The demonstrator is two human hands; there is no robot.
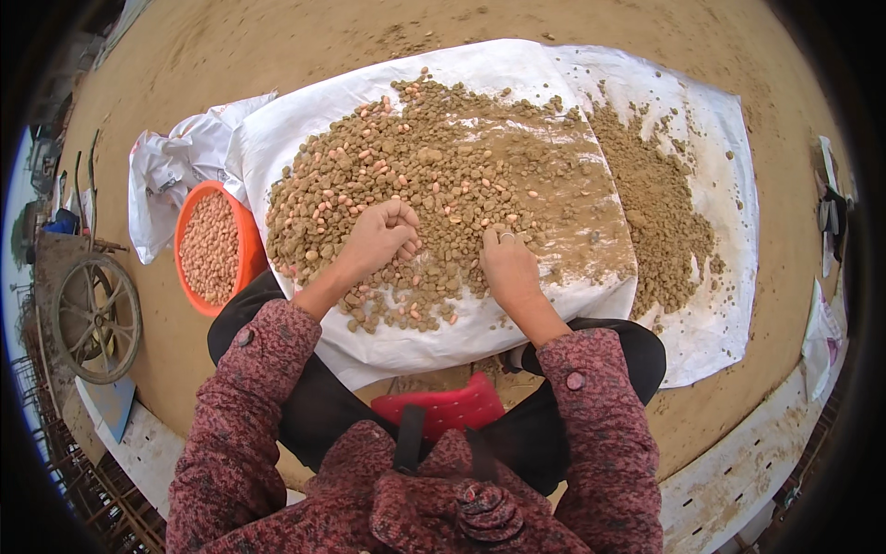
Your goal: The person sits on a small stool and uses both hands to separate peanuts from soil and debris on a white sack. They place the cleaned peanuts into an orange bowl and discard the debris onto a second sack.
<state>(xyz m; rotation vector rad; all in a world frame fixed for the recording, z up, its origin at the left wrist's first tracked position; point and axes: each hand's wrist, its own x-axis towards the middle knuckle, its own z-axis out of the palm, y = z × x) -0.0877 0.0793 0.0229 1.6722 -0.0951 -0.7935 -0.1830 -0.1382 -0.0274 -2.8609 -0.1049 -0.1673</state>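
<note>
A heap of brown soil clods mixed with pinkish shelled peanuts (346, 201) lies on a white woven plastic sheet (415, 353) before me. My left hand (384, 235) is over the heap's near middle, fingers curled; whether a peanut is in them cannot be made out. To its right, my right hand (509, 266) rests knuckles up at the heap's near right edge, a ring on one finger, its fingertips hidden among the clods. At the left, beside the sheet, an orange plastic basin (254, 256) holds many shelled peanuts (209, 246).
Finer soil (657, 215) covers part of the sheet at the right. A crumpled white sack (163, 166) lies behind the basin. A spoked wheel (97, 318) stands at the far left. Pale perforated boards (747, 464) lie at the lower right. Something red (443, 408) is between my knees.
</note>
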